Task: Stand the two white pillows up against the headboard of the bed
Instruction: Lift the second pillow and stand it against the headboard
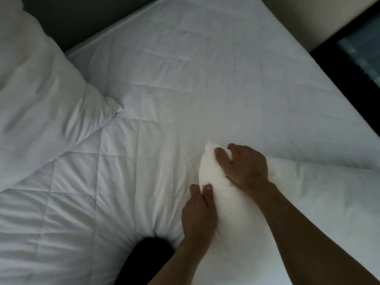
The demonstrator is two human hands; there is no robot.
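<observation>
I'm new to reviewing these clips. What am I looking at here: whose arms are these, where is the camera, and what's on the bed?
There is no machine: a person works with bare hands, and the single camera sits on their head, looking forward and down. Both arms reach in from the bottom edge. The left hand and the right hand both grip the end of one white pillow, which runs off toward the lower right. It lies on a bed covered in white quilted bedding. A second white pillow is propped at the far left, near a dark upright surface. The dark shape at the bottom is probably the person's knee.

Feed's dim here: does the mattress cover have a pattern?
White, stitched in quilted squares; the head view, the only one, shows it.
</observation>
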